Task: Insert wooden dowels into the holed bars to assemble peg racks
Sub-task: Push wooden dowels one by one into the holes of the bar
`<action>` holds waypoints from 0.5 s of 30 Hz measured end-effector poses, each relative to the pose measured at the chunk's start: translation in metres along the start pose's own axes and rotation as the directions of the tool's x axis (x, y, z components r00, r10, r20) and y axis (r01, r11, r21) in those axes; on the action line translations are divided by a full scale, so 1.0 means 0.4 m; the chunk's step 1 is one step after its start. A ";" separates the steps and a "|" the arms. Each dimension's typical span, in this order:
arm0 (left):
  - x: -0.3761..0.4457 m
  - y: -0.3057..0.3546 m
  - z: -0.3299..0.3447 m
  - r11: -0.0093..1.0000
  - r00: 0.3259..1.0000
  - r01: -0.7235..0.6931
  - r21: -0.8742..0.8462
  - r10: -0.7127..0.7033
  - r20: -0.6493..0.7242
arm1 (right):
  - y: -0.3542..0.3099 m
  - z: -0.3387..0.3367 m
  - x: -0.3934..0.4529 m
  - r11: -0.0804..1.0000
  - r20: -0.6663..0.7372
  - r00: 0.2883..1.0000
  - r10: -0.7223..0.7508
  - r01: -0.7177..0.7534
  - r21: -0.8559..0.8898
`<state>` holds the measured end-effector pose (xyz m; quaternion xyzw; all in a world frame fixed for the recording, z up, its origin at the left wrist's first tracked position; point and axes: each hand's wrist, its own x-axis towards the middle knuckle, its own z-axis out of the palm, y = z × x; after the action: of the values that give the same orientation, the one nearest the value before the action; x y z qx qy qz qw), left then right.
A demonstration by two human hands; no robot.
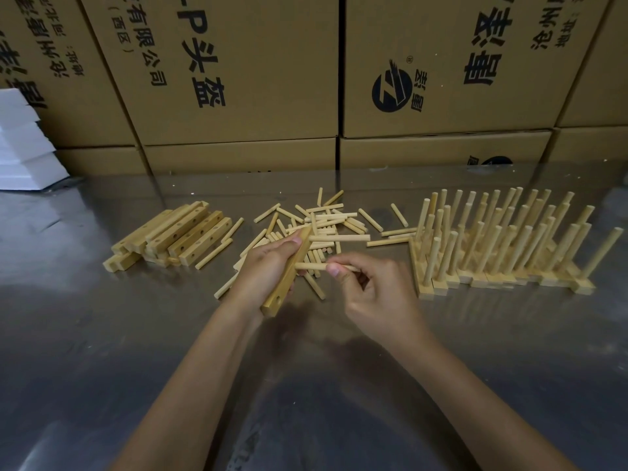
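My left hand (266, 265) grips a holed wooden bar (284, 283), held slanted above the table with one hole showing near its lower end. One dowel (339, 237) sticks out to the right from the bar's upper part. My right hand (368, 287) pinches a second dowel (311, 266) between thumb and fingers, its left tip at the bar's middle. A loose pile of dowels (326, 219) lies behind the hands. A stack of empty holed bars (176, 236) sits to the left.
Several finished peg racks (503, 246) stand upright at the right. Printed cardboard boxes (238, 73) wall off the back of the steel table (339, 385). White foam pieces (23, 144) are stacked at the far left.
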<state>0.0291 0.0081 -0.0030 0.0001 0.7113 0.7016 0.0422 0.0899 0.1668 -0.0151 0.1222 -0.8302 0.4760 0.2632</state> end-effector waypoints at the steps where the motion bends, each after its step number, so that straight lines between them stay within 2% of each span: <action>1: -0.001 0.000 0.002 1.000 1.000 0.002 0.004 -0.002 -0.005 | 0.001 0.001 0.000 1.000 -0.008 1.000 0.004 -0.004 0.001; 6: 0.001 0.001 -0.001 1.000 1.000 -0.005 0.015 0.005 -0.023 | 0.007 0.007 0.000 0.997 0.010 0.998 0.058 -0.058 0.053; 10: 0.014 -0.004 -0.020 0.999 0.993 -0.025 -0.029 0.022 -0.118 | 0.021 0.023 0.014 0.949 0.085 0.964 0.253 -0.264 0.171; 12: 0.025 -0.011 -0.034 0.998 0.979 -0.010 -0.065 -0.004 -0.203 | 0.042 0.029 0.012 0.950 0.101 0.947 0.304 -0.309 0.040; 15: 0.041 -0.014 -0.052 0.984 0.956 0.016 -0.176 -0.067 -0.285 | 0.070 0.048 -0.001 0.939 0.128 0.961 0.247 -0.204 -0.276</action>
<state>0.0118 -0.0119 -0.0094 -0.1212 0.6463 0.7519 -0.0476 0.0714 0.1646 -0.0435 0.0285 -0.9124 0.3788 0.1526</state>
